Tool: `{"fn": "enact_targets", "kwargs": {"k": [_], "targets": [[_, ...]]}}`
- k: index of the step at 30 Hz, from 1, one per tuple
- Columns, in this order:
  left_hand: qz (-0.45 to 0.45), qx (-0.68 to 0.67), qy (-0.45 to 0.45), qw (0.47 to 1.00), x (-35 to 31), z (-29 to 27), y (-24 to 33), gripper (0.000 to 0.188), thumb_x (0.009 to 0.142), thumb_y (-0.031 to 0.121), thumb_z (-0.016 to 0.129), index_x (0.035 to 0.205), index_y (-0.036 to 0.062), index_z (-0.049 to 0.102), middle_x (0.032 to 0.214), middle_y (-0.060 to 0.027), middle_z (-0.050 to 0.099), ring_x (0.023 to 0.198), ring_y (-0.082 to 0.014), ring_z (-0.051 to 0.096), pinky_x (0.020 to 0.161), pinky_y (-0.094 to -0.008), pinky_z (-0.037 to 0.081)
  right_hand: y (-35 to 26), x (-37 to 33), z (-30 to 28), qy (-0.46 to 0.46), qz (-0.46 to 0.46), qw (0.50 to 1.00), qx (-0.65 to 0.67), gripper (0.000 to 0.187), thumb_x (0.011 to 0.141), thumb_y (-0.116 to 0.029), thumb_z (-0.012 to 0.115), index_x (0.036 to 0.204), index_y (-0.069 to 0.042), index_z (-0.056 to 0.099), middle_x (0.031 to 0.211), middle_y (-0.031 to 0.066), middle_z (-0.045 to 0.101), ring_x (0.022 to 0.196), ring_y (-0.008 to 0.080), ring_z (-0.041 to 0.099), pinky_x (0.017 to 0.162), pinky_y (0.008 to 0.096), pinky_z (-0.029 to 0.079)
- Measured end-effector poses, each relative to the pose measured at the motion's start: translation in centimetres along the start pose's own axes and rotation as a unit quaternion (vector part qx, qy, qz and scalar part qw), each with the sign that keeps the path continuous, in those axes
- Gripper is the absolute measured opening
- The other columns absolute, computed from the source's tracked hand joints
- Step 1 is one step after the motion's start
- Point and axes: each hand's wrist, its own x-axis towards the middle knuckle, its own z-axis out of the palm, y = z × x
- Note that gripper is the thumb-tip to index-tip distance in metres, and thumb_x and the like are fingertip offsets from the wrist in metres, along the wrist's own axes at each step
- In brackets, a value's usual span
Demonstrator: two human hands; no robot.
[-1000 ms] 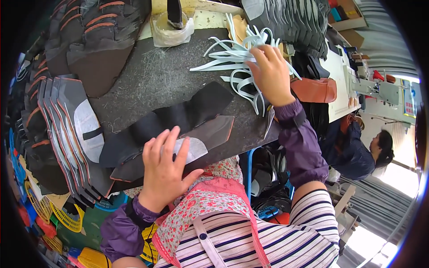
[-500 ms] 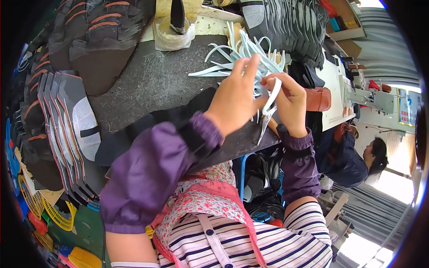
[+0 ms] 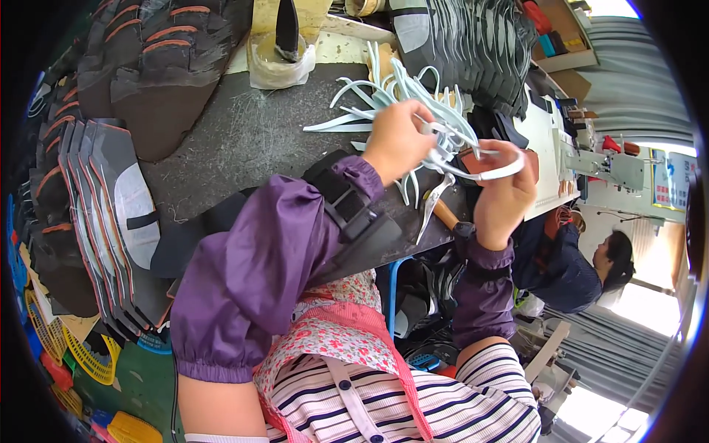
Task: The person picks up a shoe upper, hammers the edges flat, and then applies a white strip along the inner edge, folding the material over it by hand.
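Observation:
A pile of pale blue-white strips (image 3: 395, 77) lies on the dark worktop in front of me. My left hand (image 3: 399, 140) is closed in a pinch on a white strip at the pile's near edge. Across the fingers of my right hand (image 3: 506, 196) runs a curved white strip (image 3: 502, 171), gripped between thumb and fingers. Strips overlap between the hands, so I cannot tell whether both hold the same one. Just below lie metal snips (image 3: 434, 203), pointing toward the table edge, beside a wooden handle (image 3: 445, 215).
Stacked dark cut pieces (image 3: 103, 214) with orange edging stand at left; more grey-black pieces (image 3: 465, 52) are stacked at the far right. A pot with a brush (image 3: 284, 70) stands at the back. A sewing machine (image 3: 609, 166) and another person (image 3: 565, 258) are at right.
My hands have moved apart, the right one rightward and down with the strip stretching into a wide curve. The left hand has closed from spread fingers. The snips now lie uncovered.

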Motion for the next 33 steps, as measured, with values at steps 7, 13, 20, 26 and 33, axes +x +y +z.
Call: {"fn": "enact_targets", "kwargs": {"k": [7, 13, 20, 26, 33], "targets": [[0.239, 0.595, 0.044, 0.767, 0.3, -3.9, -1.5, 0.025, 0.08, 0.007, 0.062, 0.105, 0.0038, 0.061, 0.093, -0.0071, 0.063, 0.082, -0.0247, 0.066, 0.07, -0.037, 0.053, 2.7, 3.1, -5.8, 0.146, -0.016, 0.97, 0.195, 0.032, 0.102, -0.028, 0.054, 0.101, 0.002, 0.062, 0.095, 0.0127, 0.066, 0.09, 0.0227, 0.065, 0.086, 0.0362, 0.053], [0.392, 0.534, 0.118, 0.74, 0.0, -0.6, -0.1, 0.025, 0.082, 0.011, 0.061, 0.107, 0.0083, 0.063, 0.105, -0.0066, 0.056, 0.098, -0.0243, 0.055, 0.082, -0.0367, 0.047, 1.9, 2.6, -5.1, 0.089, 0.001, 0.973, 0.214, 0.033, 0.104, -0.028, 0.05, 0.101, 0.003, 0.06, 0.096, 0.0145, 0.066, 0.092, 0.0251, 0.066, 0.09, 0.0402, 0.053], [0.365, 0.486, -0.001, 0.794, 0.8, 4.1, -0.9, 0.028, 0.084, 0.015, 0.059, 0.112, 0.011, 0.066, 0.107, -0.0053, 0.057, 0.102, -0.0242, 0.054, 0.084, -0.04, 0.044, 0.0, 0.2, -2.0, -0.021, 0.006, 0.976, 0.215, 0.034, 0.105, -0.029, 0.046, 0.101, 0.002, 0.058, 0.092, 0.0133, 0.063, 0.089, 0.0245, 0.064, 0.086, 0.0391, 0.053], [0.301, 0.6, -0.072, 0.738, 2.0, 2.8, -2.6, 0.028, 0.085, 0.016, 0.057, 0.112, 0.0092, 0.065, 0.1, -0.0056, 0.06, 0.103, -0.0235, 0.054, 0.085, -0.0407, 0.045, -3.9, -1.0, -1.5, -0.07, -0.173, 0.956, 0.226, 0.03, 0.105, -0.025, 0.047, 0.103, 0.003, 0.058, 0.091, 0.012, 0.061, 0.077, 0.0186, 0.057, 0.076, 0.0323, 0.05], [0.201, 0.601, -0.06, 0.771, -10.1, -4.1, 3.9, 0.051, 0.074, 0.012, 0.07, 0.121, -0.0007, 0.056, 0.105, -0.0113, 0.059, 0.102, -0.0276, 0.055, 0.089, -0.0378, 0.047, -5.5, -3.1, -1.2, -0.171, 0.015, 0.969, 0.175, 0.019, 0.103, -0.015, 0.049, 0.104, 0.002, 0.059, 0.09, 0.0115, 0.062, 0.065, 0.0138, 0.049, 0.061, 0.0242, 0.043]]}}
